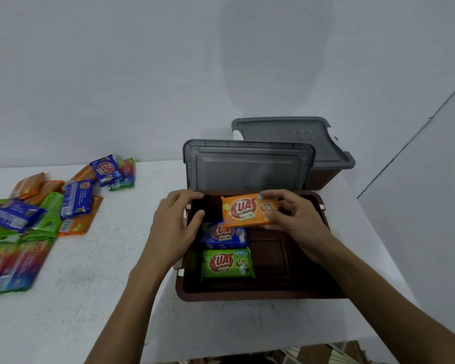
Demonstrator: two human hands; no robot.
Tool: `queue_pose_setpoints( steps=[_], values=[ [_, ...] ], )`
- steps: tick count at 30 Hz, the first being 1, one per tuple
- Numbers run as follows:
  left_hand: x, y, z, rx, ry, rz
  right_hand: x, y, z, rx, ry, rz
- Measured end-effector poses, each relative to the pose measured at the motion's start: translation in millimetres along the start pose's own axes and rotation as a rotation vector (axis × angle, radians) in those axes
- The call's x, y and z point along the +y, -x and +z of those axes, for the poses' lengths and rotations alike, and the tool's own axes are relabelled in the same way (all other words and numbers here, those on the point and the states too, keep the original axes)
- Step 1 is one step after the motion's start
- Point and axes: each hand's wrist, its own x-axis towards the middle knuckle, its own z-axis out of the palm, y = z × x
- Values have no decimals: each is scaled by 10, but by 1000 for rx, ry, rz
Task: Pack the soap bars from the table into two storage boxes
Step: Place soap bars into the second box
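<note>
A white table stands against a plain pale wall, and nearest on it sits an open brown box. On its floor, along the left side, lie a green soap bar and beyond it a blue soap bar, both face up and side by side, probably to start a tidy row. Above the far end the right hand pinches an orange soap bar by its right end, fingers closed on the wrapper, holding it flat, apparently to set it down as the next one in the row. The left hand rests on the box's left wall, fingers curled loosely over the rim and holding nothing, likely to steady the box. All three wrappers read "KUAT" in red; the smaller print is unreadable. Behind, the grey lid stands raised, and a second box sits further back under its own lid. Far left, a loose heap of soap bars waits, well apart.
</note>
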Motion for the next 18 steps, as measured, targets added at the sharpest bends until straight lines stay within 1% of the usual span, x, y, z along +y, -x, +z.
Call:
queue_pose_setpoints(
  steps=[2, 8, 11, 18],
  values=[
    [-82, -5, 42, 10, -73, -16, 63, 10, -114, 63, 124, -3],
    [-141, 22, 117, -13, -102, -47, 254, -1, -254, 154, 419, 112],
    [-151, 20, 118, -18, -119, -45, 324, -44, -255, 156, 517, 156],
    [-159, 26, 117, -33, -121, -48, 457, -190, -196, 111, 653, 258]
  ],
)
